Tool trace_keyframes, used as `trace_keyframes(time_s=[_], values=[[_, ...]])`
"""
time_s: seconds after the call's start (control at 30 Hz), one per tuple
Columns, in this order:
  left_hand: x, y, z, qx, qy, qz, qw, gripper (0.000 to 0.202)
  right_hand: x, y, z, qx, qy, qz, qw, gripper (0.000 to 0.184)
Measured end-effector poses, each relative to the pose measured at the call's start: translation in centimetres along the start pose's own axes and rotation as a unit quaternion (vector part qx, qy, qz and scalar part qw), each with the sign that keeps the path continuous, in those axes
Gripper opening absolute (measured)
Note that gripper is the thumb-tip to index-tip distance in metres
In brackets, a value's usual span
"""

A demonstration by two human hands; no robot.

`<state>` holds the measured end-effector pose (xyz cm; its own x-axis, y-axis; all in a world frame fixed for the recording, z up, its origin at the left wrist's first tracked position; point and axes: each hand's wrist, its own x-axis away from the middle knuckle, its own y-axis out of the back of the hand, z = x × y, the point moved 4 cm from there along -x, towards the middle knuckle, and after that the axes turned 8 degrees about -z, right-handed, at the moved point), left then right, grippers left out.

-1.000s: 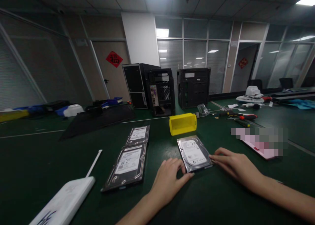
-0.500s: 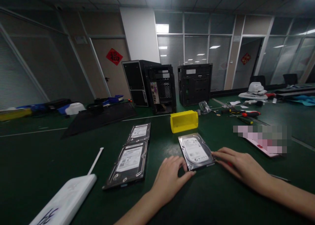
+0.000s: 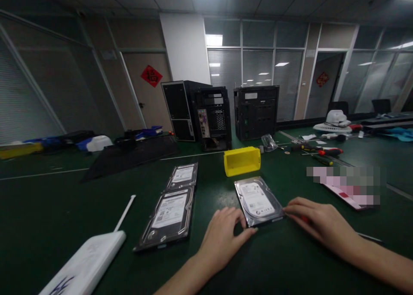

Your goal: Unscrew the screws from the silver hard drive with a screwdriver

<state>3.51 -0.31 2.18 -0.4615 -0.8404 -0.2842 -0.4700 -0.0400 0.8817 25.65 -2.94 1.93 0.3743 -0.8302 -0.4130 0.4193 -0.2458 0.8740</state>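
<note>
A silver hard drive [image 3: 257, 199] with a white label lies flat on the green table in front of me. My left hand [image 3: 224, 232] holds its near left corner, fingers curled at the side and thumb along the near edge. At the near right corner, my right hand [image 3: 318, 222] has its fingertips pinched together against the drive. Something red [image 3: 305, 219] shows between that hand's fingers, mostly hidden, and a thin dark shaft [image 3: 371, 238] sticks out behind the wrist. To the left lie two more hard drives, a nearer one [image 3: 168, 215] and a farther one [image 3: 183, 175].
A yellow bin [image 3: 241, 162] stands on its side just behind the drive. Black computer cases [image 3: 256, 112] stand farther back. A white box-like object [image 3: 87, 260] is at the near left, a pink item [image 3: 351, 196] at the right, and screwdrivers [image 3: 332, 152] lie beyond it.
My right fingertips have slid slightly along the drive's edge to its near right corner and drawn closer together. My left hand and the drive stay nearly in place; the view has shifted slightly.
</note>
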Motion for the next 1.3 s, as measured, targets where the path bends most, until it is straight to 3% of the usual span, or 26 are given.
trace_keyframes(time_s=[0.53, 1.3], values=[[-0.05, 0.14, -0.27, 0.000, 0.015, 0.002, 1.000, 0.027, 0.00, -0.15, 0.14, 0.020, 0.044, -0.015, 0.999, 0.030], [-0.59, 0.34, -0.09, -0.003, 0.008, 0.000, 1.000, 0.029, -0.60, 0.36, 0.50, 0.015, 0.036, -0.014, 0.999, 0.025]])
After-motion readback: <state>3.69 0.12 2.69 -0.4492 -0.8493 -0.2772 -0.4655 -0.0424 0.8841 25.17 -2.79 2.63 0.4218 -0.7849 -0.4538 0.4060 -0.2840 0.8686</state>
